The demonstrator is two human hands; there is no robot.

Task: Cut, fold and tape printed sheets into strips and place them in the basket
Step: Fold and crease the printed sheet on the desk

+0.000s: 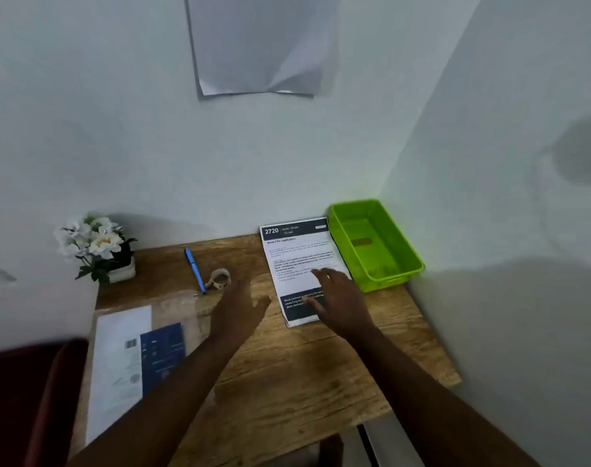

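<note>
Both forearms reach forward over a wooden desk [287, 382]. Nearest, below and outside the left forearm, lies a flat packet [132, 358] with a white sheet, a barcode and a dark blue card, seemingly under clear plastic. The left hand [240, 308] is blurred, held edge-on with its fingers straight and thumb spread, holding nothing; I cannot tell whether it touches the desk. The right hand [338, 301] lies palm down with fingers spread and relaxed on the lower half of a printed sheet [297, 257] headed 2720, fingertips over its dark text block. Just beyond the left hand sits a roll of tape [220, 279], and beside that a blue pen [195, 269]. Just outside and beyond the right hand, a green basket [405, 257] stands against the sheet's far edge, in the wall corner. Farthest to the left, white flowers [92, 244] stand in a pot. 1 creased paper [260, 45] hangs on the wall.
</note>
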